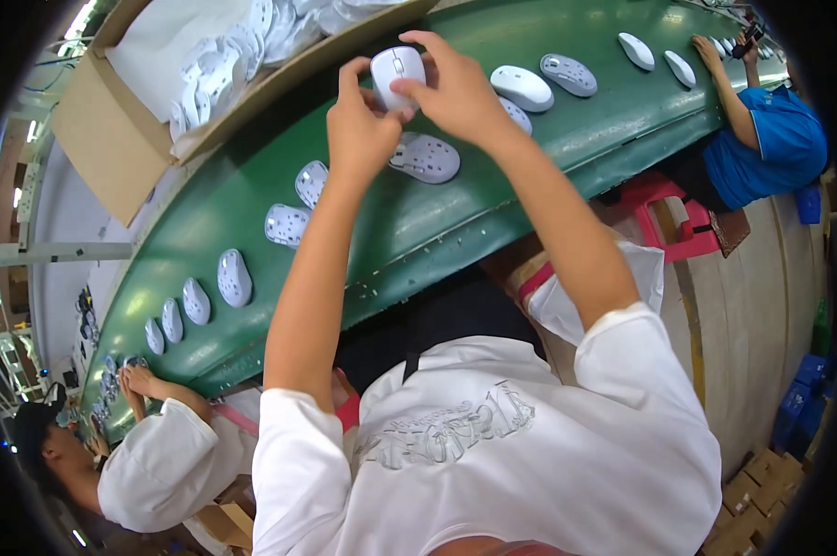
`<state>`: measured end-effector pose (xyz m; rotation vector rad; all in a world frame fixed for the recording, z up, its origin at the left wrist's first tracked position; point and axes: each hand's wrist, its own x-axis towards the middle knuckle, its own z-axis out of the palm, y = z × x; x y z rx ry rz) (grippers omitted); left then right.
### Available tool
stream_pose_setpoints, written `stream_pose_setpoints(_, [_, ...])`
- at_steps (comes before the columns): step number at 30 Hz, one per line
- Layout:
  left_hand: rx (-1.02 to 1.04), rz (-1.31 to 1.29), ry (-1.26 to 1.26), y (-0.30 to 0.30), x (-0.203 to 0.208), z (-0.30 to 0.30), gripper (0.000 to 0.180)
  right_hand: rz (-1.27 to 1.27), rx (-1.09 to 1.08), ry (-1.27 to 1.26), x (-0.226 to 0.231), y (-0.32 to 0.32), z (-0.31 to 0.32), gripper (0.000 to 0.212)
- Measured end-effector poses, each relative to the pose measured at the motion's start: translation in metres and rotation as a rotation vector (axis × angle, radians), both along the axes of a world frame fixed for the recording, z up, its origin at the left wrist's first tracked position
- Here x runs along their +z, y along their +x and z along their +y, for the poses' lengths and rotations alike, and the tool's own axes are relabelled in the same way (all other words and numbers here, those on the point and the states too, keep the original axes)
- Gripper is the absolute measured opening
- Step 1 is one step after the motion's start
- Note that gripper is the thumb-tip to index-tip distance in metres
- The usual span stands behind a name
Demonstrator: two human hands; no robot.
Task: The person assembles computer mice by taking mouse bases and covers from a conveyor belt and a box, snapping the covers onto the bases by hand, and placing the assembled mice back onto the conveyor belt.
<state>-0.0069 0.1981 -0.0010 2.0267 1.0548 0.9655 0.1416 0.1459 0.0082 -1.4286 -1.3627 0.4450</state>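
A white computer mouse [396, 70] is held up over the green work surface, its scroll wheel end toward the far side. My left hand [361, 128] grips it from the left and below. Closed on its right side is my right hand [457, 93], the thumb lying across the top. Just under my hands a pale mouse piece dotted with holes [430, 158] rests on the green surface [252, 199]. Two similar dotted pieces lie left of my left forearm, the nearer one [287, 224] partly behind it. Right of my right hand is a smooth white mouse [522, 88].
An open cardboard box [113, 130] full of white shells [224, 69] stands at the far left. More mouse pieces line the surface, such as one at left [234, 278]. Co-workers sit at left [173, 454] and right [771, 139]. A pink stool [669, 218] stands at right.
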Motion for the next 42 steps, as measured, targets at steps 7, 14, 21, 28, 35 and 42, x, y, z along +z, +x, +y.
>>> stream_pose_setpoints(7, [-0.102,0.193,-0.118,0.039,-0.038,0.072,0.078,-0.351,-0.081,-0.191,-0.053,0.045,0.08,0.047])
stream_pose_setpoints(14, [-0.158,0.579,-0.302,0.045,-0.056,0.148,0.074,-0.615,-0.06,-0.465,-0.05,0.059,0.109,0.052])
stream_pose_setpoints(21, [0.011,0.605,-0.032,0.057,-0.029,0.102,0.055,-0.491,-0.61,-0.724,-0.01,0.217,-0.045,0.083])
stream_pose_setpoints(28, [-0.004,0.692,0.214,0.055,-0.03,0.087,0.044,-0.437,-0.467,-0.923,-0.032,0.242,-0.011,0.07])
stream_pose_setpoints(35, [0.183,0.337,0.419,0.054,-0.001,0.044,0.043,-0.431,-0.529,-0.745,-0.039,0.238,-0.016,0.062])
stream_pose_setpoints(42, [-0.183,-0.164,0.246,0.069,0.004,-0.074,0.039,0.341,-0.231,-0.153,-0.031,0.205,-0.069,0.059])
